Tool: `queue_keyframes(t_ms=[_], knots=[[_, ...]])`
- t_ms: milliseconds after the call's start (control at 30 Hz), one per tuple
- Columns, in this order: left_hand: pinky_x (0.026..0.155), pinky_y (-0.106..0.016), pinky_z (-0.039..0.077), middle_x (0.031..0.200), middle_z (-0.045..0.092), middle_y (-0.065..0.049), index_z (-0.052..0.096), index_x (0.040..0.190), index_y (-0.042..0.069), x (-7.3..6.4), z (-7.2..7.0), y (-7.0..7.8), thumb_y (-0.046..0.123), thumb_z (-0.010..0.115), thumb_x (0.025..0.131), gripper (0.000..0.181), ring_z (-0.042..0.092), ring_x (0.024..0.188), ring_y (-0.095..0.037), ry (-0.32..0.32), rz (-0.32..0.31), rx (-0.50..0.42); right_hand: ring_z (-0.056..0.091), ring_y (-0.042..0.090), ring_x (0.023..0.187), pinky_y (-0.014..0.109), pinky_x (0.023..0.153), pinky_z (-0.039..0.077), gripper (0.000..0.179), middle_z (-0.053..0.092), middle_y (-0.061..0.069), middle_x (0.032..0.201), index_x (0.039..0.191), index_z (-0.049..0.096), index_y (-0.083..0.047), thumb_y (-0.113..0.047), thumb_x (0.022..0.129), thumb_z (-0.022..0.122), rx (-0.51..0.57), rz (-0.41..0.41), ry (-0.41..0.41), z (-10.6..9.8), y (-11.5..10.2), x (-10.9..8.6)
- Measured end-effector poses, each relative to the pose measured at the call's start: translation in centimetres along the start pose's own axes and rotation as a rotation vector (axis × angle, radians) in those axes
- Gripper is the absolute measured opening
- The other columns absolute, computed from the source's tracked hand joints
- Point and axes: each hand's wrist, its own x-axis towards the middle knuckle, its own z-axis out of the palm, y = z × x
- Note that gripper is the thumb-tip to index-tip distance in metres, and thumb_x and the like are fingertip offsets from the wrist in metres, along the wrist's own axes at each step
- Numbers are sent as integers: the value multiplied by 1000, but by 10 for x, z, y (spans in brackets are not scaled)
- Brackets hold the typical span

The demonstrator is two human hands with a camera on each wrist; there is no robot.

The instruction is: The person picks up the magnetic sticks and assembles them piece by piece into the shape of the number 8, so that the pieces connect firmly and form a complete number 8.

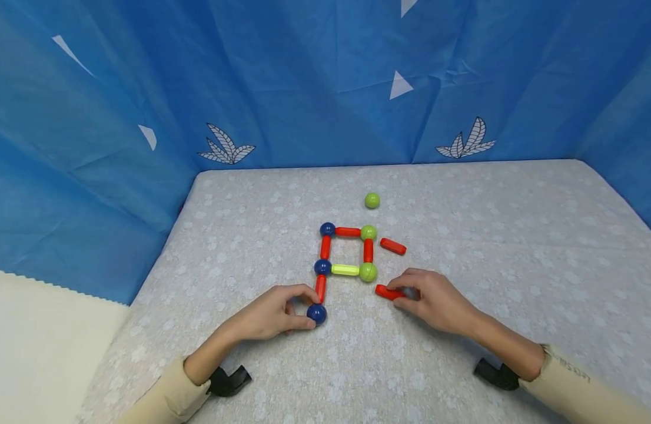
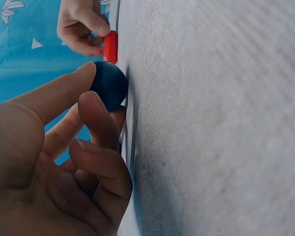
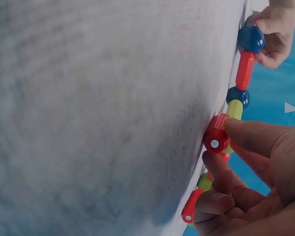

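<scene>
My left hand (image 1: pixel 277 312) pinches a dark blue ball (image 1: pixel 316 314) between thumb and fingers. A red magnetic rod (image 1: pixel 321 288) runs from that ball up to a second blue ball (image 1: pixel 322 267). Beyond it, rods and balls form a square: a blue ball (image 1: pixel 328 229), red rods, a yellow-green rod (image 1: pixel 345 270) and two green balls, the nearer green ball (image 1: pixel 368 272) at the lower right corner. My right hand (image 1: pixel 434 300) pinches a loose red rod (image 1: pixel 389 292) just below and right of that corner; the right wrist view shows the rod's silvery end (image 3: pixel 214 143).
Another red rod (image 1: pixel 393 246) lies loose to the right of the square. One green ball (image 1: pixel 372 200) sits alone behind it. A patterned grey cloth (image 1: pixel 241 235) covers the table, and a blue curtain (image 1: pixel 325 88) hangs along its back edge.
</scene>
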Motion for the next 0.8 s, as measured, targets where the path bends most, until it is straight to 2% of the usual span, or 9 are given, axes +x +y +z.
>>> queue_keyframes(t_ms=[500, 633, 800], knots=[[54, -27, 48, 107, 62, 3, 64, 116, 21, 0, 1, -1, 24, 77, 89, 31, 58, 56, -13, 2, 8, 3, 52, 6, 70, 25, 62, 46, 21, 65, -11, 94, 103, 75, -14, -3, 85, 76, 27, -20, 27, 4, 2, 1], [54, -27, 48, 106, 62, 4, 64, 116, 21, 0, 0, -1, 24, 77, 88, 30, 58, 56, -13, 1, 6, 5, 53, 7, 70, 25, 61, 47, 21, 66, -12, 94, 103, 75, -16, -4, 86, 76, 74, -38, 45, 7, -3, 1], [53, -27, 47, 107, 62, 4, 64, 116, 22, 1, 1, -1, 23, 77, 89, 30, 58, 55, -14, -2, -1, 3, 53, 7, 69, 25, 61, 47, 20, 67, -10, 97, 103, 75, -15, -4, 87, 74, 155, -65, 11, 14, -13, 3]])
